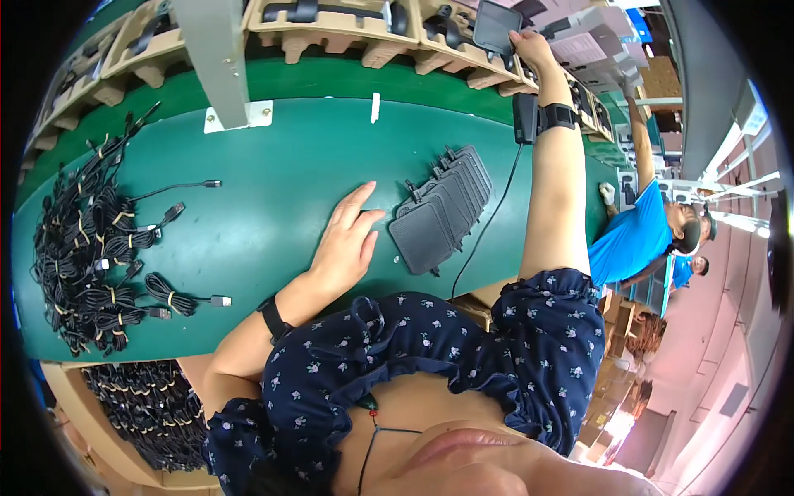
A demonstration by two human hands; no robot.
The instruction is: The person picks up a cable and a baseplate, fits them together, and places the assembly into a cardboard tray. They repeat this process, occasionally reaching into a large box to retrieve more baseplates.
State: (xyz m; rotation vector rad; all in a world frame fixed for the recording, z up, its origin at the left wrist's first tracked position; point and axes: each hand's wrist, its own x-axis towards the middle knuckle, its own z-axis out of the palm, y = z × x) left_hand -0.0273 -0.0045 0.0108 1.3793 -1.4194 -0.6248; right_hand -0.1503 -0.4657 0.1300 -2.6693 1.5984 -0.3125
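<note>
Head: right hand outstretched, gripping pad

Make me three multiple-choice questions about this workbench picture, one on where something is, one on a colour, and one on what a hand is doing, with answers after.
1. Where does the heap of bundled black cables lie?
A. on the person's left of the bench
B. on the person's right of the bench
C. in the cardboard trays

2. What colour is the bench surface?
A. grey
B. green
C. white

3. What is the right hand doing?
A. lying flat on the bench
B. gripping a cable
C. holding a flat dark pad up at the cardboard trays

Answers: 1 A, the heap fills the left end. 2 B, the mat is green throughout. 3 C, the arm is stretched out, fingers on the pad; it is the left hand that lies flat, beside the row of dark pads.
</note>
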